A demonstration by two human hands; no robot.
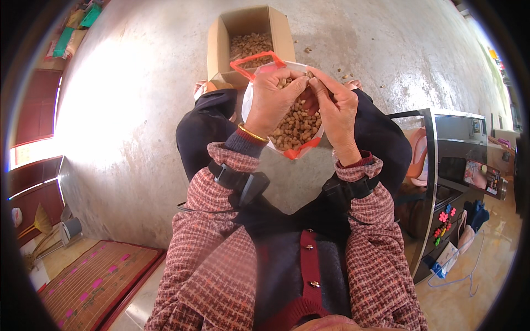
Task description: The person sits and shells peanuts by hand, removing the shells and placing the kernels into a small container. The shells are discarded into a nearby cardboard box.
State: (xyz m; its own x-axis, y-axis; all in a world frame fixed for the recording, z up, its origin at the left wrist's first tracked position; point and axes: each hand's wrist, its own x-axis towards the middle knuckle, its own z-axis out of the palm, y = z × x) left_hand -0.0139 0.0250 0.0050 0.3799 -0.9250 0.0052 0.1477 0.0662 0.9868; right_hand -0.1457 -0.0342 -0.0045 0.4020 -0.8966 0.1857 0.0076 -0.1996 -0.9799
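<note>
Both thumbs and forefingers meet over an open plastic bag (247, 101) with red handles. Between the fingertips is a small peanut (309, 75), mostly covered by them. My left hand (271, 101), with a gold bangle at its wrist, grips it from the left. My right hand (338, 111) pinches it from the right, its lower fingers curled over the bag. Unshelled peanuts (296, 128) fill the bag below, between my knees. Just beyond stands an open cardboard box (282, 35) holding a layer of broken peanut shells (252, 43).
Stray peanut bits (307, 50) lie on the concrete floor (331, 25) right of the box. By my right knee is a glass-sided cabinet (430, 165) with a phone (482, 177) on it. A wire hanger (470, 275) lies behind. A patterned mat (99, 285) is at lower left.
</note>
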